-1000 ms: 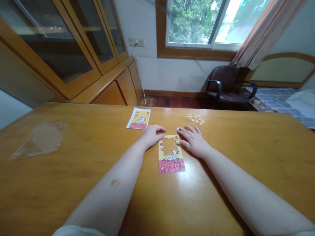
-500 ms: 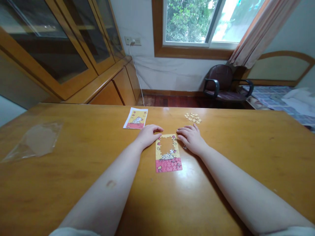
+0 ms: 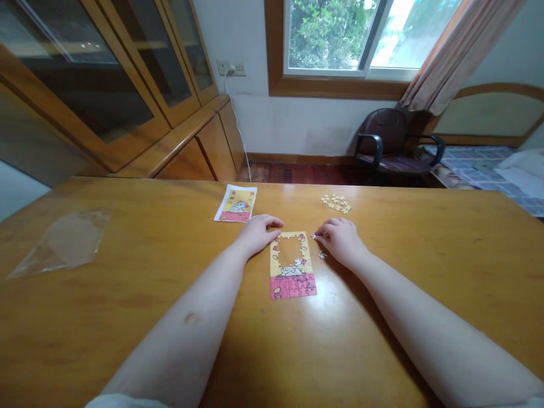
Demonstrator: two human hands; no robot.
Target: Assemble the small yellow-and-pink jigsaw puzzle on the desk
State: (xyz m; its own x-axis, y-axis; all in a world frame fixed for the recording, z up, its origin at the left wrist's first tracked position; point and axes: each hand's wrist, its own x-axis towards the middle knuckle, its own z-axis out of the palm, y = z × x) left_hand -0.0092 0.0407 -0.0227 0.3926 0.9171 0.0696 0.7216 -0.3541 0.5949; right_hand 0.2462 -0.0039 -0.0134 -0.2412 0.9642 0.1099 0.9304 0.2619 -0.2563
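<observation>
A jigsaw puzzle (image 3: pixel 293 286) lies flat on the table, its frame and pink lower part joined, with a gap in its upper middle. My left hand (image 3: pixel 259 231) rests at its upper left corner, fingers stretched out and thumb apart, the thumb touching the edge. To the right of the puzzle, my right hand (image 3: pixel 339 241) pinches a small puzzle piece (image 3: pixel 313 236) at the fingertips, low over the table. Another loose piece (image 3: pixel 322 255) lies just below those fingers, beside the puzzle's right edge.
A picture card (image 3: pixel 236 204) showing the same design lies at the back. Several pale loose pieces (image 3: pixel 336 203) are heaped at the back right. A clear plastic bag (image 3: pixel 63 241) lies on the left of the table (image 3: pixel 170 351). A chair (image 3: pixel 386 139) stands beyond.
My right hand has moved slightly right, away from the puzzle, and its spread fingers have closed into a pinch on a piece. My left hand stays at the corner.
</observation>
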